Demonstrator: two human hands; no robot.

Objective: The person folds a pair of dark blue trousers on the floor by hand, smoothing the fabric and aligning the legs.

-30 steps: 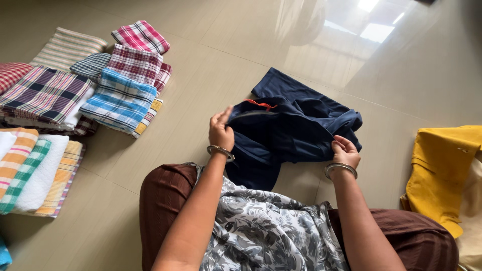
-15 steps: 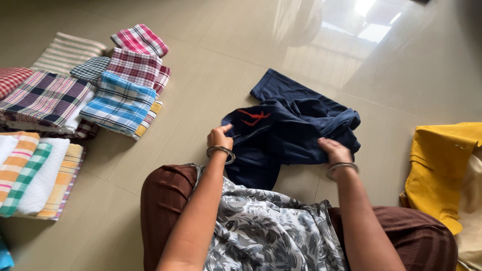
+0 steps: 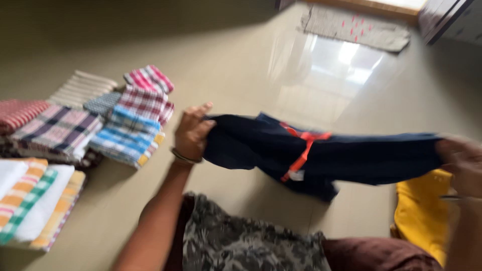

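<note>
I hold a dark navy garment (image 3: 351, 155) with an orange-red drawstring stretched wide in the air above the floor. My left hand (image 3: 192, 133) grips its left end, a bangle on the wrist. My right hand (image 3: 464, 160) grips the right end at the frame's right edge. The picture is blurred by motion. My patterned top and maroon trousers show at the bottom.
Several folded checked and striped cloths (image 3: 125, 130) lie in piles on the floor at the left. A yellow garment (image 3: 422, 216) lies at the right, under my right arm. A mat (image 3: 356, 27) lies by a doorway at the top.
The navy garment was lying bunched on the floor; both hands have lifted it and pulled it out wide. The camera has tilted up, so the mat and doorway show.
</note>
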